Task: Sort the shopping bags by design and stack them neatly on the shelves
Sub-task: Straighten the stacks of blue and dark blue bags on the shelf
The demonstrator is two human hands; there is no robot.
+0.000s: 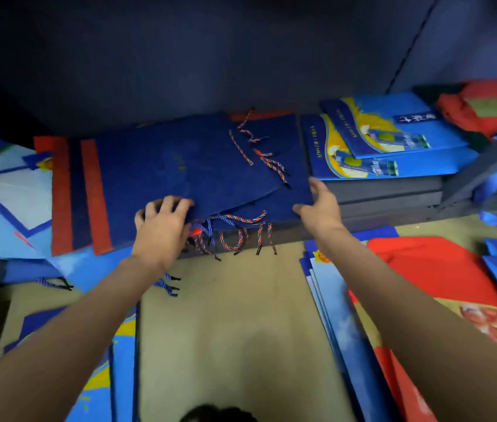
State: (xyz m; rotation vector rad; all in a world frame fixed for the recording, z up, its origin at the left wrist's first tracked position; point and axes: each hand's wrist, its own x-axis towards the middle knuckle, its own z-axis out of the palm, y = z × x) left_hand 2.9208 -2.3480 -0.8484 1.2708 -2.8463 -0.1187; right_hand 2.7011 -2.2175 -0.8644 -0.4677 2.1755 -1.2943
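From the head view, a left hand [162, 222] curls over the near edge and a right hand [320, 205] pinches the near corner of flat navy paper shopping bags with red side bands [162, 166] on the low dark shelf [393, 193] — squaring this stack, apparently — with loose rope handles to tuck next.

The navy bags [198, 166] are dark blue with red-orange side bands, and their cords [235, 229] are twisted in blue, red and white. The blue bags [393, 147] beside them are bright blue with a yellow swirl and a green-and-white picture. The red bag [430, 269] on the floor is plain red with a strawberry-like print. The floor [229, 330] is beige. The shelf [387, 193] is dark grey.
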